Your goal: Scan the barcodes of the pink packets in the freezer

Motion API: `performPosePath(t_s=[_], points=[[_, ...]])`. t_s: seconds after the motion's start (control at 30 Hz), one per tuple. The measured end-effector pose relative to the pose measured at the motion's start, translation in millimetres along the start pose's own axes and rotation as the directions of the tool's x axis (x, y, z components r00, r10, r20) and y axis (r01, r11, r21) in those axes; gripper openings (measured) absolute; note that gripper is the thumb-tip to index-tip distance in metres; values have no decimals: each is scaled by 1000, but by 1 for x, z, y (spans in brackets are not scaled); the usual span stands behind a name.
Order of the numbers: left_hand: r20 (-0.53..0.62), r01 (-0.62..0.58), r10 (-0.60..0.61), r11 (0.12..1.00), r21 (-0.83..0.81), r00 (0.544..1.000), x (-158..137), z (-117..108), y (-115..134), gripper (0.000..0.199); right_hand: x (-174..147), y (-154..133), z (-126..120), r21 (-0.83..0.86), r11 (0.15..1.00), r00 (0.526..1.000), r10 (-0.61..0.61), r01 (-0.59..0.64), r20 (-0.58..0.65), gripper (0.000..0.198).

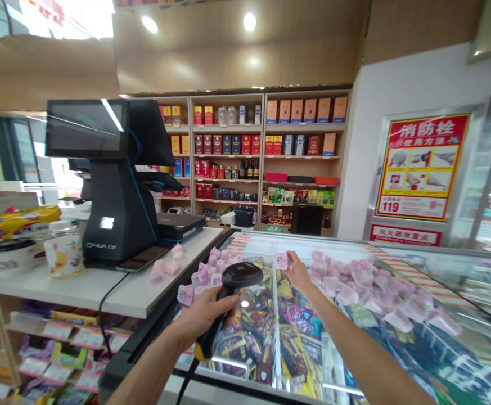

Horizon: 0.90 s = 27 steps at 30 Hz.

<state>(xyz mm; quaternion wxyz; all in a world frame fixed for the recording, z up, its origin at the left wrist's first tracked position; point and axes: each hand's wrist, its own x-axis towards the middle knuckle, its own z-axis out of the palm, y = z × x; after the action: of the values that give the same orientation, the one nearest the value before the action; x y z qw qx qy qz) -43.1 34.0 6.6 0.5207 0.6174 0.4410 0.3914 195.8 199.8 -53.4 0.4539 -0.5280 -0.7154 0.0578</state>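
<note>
My left hand (205,315) is wrapped around the handle of a black and yellow barcode scanner (242,274), whose head points to the right. A cable runs down from the handle's lower end. Between the fingertips of my right hand (299,272) is a small pink packet (282,261) with a barcode label facing the scanner side. Both hands are above the glass top of a chest freezer (275,315). To the right of my right hand lies a heap of similar pink packets (363,281); a smaller pile (205,275) lies left of the scanner.
A black cash register (118,191) stands on the white counter (135,292) at left, beside a cup (11,253), a printed pouch (63,253) and a few pink packets (167,264). Boxed goods fill the shelves (228,160) behind. A red notice (422,166) hangs on the right wall.
</note>
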Motion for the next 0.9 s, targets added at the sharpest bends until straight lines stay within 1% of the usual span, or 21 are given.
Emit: performPosePath(t_s=[0.1, 0.2, 0.27, 0.37, 0.43, 0.5, 0.57, 0.67, 0.73, 0.77, 0.83, 0.9], points=[[13, 1, -1, 1000, 0, 1000, 2, 5, 4, 25, 0, 3, -3, -3, 1000, 1000, 21, -21, 8, 34], [9, 10, -10, 999, 32, 1000, 3, 7, 5, 26, 1, 7, -6, -29, 999, 1000, 16, -16, 5, 35], [9, 9, -10, 999, 52, 1000, 4, 6, 4, 27, 2, 9, -7, -72, 997, 1000, 20, -19, 7, 35], [2, 18, -18, 998, 57, 1000, 6, 3, 1, 30, 3, 10, -10, -196, 978, 997, 78, -74, 14, 34], [-26, 23, -21, 998, 54, 999, 6, -1, -1, 30, 3, 9, -14, -324, 940, 993, 115, -108, 2, 32], [-76, 30, -27, 999, 43, 997, 4, -7, -3, 30, 3, 9, -20, -458, 879, 990, 141, -135, -21, 29], [-132, 62, -59, 998, 23, 990, 1, -16, -5, 30, 2, 11, -26, -562, 811, 985, 169, -164, -45, 25], [-208, 115, -112, 993, 3, 972, -9, -32, -11, 29, 0, 16, -35, -626, 750, 973, 218, -216, -74, 21], [-243, 110, -102, 994, 18, 965, -16, -44, -16, 30, -1, 17, -37, -629, 739, 967, 239, -240, -89, 23], [-258, 100, -89, 995, 28, 962, -19, -49, -18, 30, -2, 16, -37, -625, 741, 967, 232, -245, -104, 27], [-290, 105, -91, 994, 35, 953, -26, -58, -21, 31, -4, 9, -31, -612, 761, 976, 166, -216, -139, 40], [-325, 132, -118, 991, 21, 938, -32, -64, -23, 32, -7, -6, -18, -576, 806, 989, 72, -135, -130, 49]])
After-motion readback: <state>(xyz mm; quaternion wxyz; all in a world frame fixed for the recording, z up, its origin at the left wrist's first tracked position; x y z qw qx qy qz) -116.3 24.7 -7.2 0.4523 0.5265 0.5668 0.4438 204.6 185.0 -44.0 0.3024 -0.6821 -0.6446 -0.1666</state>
